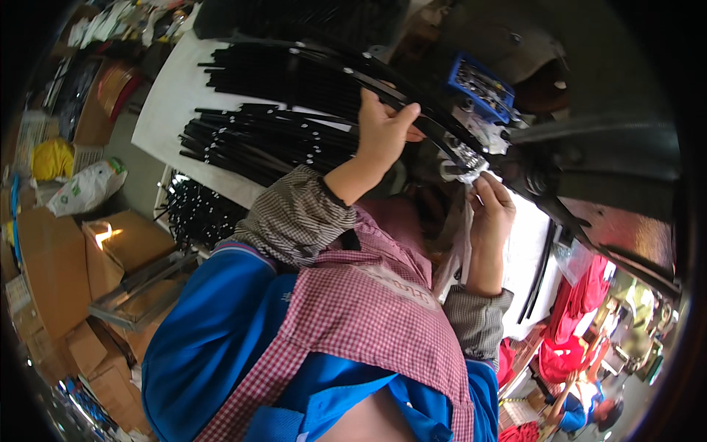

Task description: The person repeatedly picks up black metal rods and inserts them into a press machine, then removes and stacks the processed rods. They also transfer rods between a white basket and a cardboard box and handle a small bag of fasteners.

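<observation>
My left hand is closed around a long black strip, which carries small shiny round fasteners. The strip runs from the upper left down towards the dark machine. At a small pile of shiny metal pieces, the fingertips of my right hand come together; whether a piece sits between them is too small to tell. Bundles of black strips lie to the left of my left hand on a white tabletop. Many of these strips bear bright round studs.
A blue bin of small metal parts stands beyond my hands. More black strips fill a container below the table's left edge. Cardboard boxes are stacked at left. Red fabric and another person are at lower right.
</observation>
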`<state>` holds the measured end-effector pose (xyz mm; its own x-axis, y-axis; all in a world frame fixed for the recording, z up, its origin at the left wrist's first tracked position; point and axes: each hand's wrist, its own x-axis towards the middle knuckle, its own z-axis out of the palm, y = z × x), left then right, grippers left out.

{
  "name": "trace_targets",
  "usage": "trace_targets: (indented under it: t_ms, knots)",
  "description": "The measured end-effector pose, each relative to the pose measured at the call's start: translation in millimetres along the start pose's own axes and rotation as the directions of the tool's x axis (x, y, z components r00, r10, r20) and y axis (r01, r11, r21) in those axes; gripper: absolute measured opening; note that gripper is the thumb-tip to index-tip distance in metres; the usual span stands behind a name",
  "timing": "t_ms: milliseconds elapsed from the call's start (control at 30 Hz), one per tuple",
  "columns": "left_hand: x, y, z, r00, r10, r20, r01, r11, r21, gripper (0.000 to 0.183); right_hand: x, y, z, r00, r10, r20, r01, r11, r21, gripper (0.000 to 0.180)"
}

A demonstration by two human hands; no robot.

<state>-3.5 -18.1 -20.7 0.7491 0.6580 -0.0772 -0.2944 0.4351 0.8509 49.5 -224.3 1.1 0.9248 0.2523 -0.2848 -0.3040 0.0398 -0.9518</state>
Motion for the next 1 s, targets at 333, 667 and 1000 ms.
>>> trace_targets:
  t_ms: [333,667,1000]
  knots:
    - [45.2,-20.9,-179.4,0.764,0.075,0.641,-0.606,-0.256,0.753,0.018,-0.1,-23.4,22.9,0.999,-0.028,0.046,0.032,0.994,-0.104,0.011]
    - [91.9,-1.6,-201.5,0.524,-0.22,0.823,-0.83,-0.35,0.435,0.007,-25.8,0.0,23.1,0.922,-0.387,-0.023,0.34,0.835,-0.433,0.012]
    - [-44.1,56.9,-46.2,0.572,-0.408,0.712,-0.686,0.238,0.688,0.024,-53.4,7.5,12.2,0.565,-0.494,0.661,0.783,0.067,-0.619,0.024]
